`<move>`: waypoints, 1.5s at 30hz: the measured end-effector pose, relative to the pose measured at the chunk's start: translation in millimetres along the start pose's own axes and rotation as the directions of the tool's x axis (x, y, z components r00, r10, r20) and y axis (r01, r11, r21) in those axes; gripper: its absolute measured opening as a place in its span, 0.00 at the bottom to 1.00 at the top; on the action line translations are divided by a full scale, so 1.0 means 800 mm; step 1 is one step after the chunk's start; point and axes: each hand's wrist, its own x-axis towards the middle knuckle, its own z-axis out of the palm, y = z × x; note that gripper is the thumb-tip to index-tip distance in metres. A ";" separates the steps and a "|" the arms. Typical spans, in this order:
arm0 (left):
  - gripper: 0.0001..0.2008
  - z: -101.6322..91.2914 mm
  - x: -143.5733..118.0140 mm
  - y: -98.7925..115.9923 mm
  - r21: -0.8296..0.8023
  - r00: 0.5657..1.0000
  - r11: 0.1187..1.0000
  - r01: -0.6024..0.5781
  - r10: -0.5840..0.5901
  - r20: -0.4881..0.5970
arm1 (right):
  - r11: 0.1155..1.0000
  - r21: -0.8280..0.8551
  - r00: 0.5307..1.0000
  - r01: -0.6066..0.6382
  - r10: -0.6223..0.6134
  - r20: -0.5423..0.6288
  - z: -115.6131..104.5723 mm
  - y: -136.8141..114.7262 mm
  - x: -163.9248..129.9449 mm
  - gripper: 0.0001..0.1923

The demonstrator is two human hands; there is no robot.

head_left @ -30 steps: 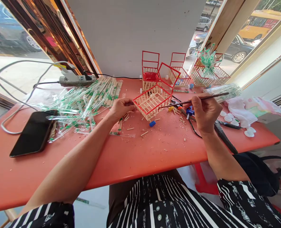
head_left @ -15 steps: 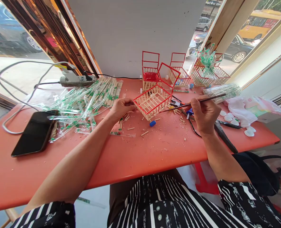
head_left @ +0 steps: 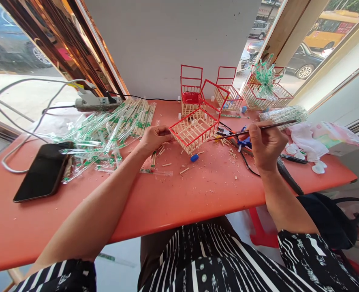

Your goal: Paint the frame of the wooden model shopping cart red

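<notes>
In the middle of the head view, a miniature shopping cart (head_left: 194,129) made of pale sticks, its top rim and handle frame painted red, tilts toward me above the table. My left hand (head_left: 155,138) pinches its left corner. A thin dark paintbrush (head_left: 275,125) is gripped by my right hand (head_left: 264,144), fingers closed round the handle. Its tip points left, close to the cart's right lower side; whether it touches I cannot tell. Just under the cart shows a blue bottle cap (head_left: 194,157). Behind it stands a similar cart (head_left: 191,95) holding a red container (head_left: 190,97).
More stick carts (head_left: 228,95) stand along the wall. Wrapped chopsticks and clear wrappers (head_left: 106,129) heap at left, near a phone (head_left: 42,172) and a power strip (head_left: 99,104). A glue gun (head_left: 243,142), white caps (head_left: 319,167) and a tissue pack (head_left: 337,138) lie right. Stick scraps (head_left: 184,170) litter the front.
My right hand and the brush have shifted slightly to the right, so the tip has drawn back a little from the cart's lower edge. The cart and my left hand stay nearly still.
</notes>
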 end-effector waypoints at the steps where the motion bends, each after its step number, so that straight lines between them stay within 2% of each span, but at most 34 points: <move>1: 0.12 0.000 0.000 0.000 0.000 1.000 1.000 -0.002 0.002 0.002 | 1.000 -0.023 1.000 0.007 -0.006 0.019 0.000 0.001 -0.001 0.17; 8: 0.10 0.000 -0.001 0.001 0.005 1.000 1.000 -0.022 0.021 0.013 | 0.997 -0.069 0.999 0.035 -0.035 0.003 0.004 -0.003 -0.006 0.16; 15: 0.09 0.003 -0.004 0.009 0.008 1.000 1.000 -0.005 0.005 0.000 | 0.996 0.053 0.995 0.072 -0.068 -0.079 0.005 0.003 -0.005 0.14; 18: 0.08 0.004 -0.008 0.015 0.020 1.000 1.000 0.008 -0.008 -0.003 | 0.996 0.042 0.996 0.079 -0.077 -0.044 0.004 0.003 -0.008 0.14; 21: 0.09 0.005 -0.010 0.019 0.047 1.000 0.999 0.012 -0.011 -0.013 | 0.990 -0.009 0.990 0.138 -0.139 -0.023 0.002 -0.002 -0.011 0.11; 27: 0.12 0.004 -0.009 0.018 0.024 1.000 1.000 0.007 -0.007 0.009 | 0.961 -0.077 0.958 0.264 -0.252 0.137 -0.007 -0.006 -0.008 0.10; 30: 0.14 0.004 -0.009 0.016 0.017 1.000 1.000 0.001 -0.002 0.014 | 0.940 -0.120 0.943 0.318 -0.301 0.143 -0.012 -0.001 -0.007 0.09; 33: 0.15 0.003 -0.008 0.014 0.003 1.000 1.000 -0.008 0.008 0.010 | 0.928 -0.120 0.934 0.354 -0.344 0.091 -0.015 0.000 -0.009 0.07; 37: 0.12 0.003 -0.007 0.012 -0.022 1.000 1.000 -0.005 0.005 0.018 | 0.951 -0.067 0.953 0.301 -0.298 0.048 -0.011 -0.007 -0.012 0.08; 42: 0.09 0.003 -0.007 0.013 0.008 1.000 1.000 0.008 -0.008 -0.004 | 0.967 -0.055 0.959 0.249 -0.239 0.150 0.001 -0.021 -0.013 0.13; 45: 0.09 0.003 -0.006 0.012 -0.011 1.000 1.000 -0.004 0.005 0.014 | 0.972 -0.009 0.959 0.233 -0.229 0.168 0.006 -0.024 -0.015 0.11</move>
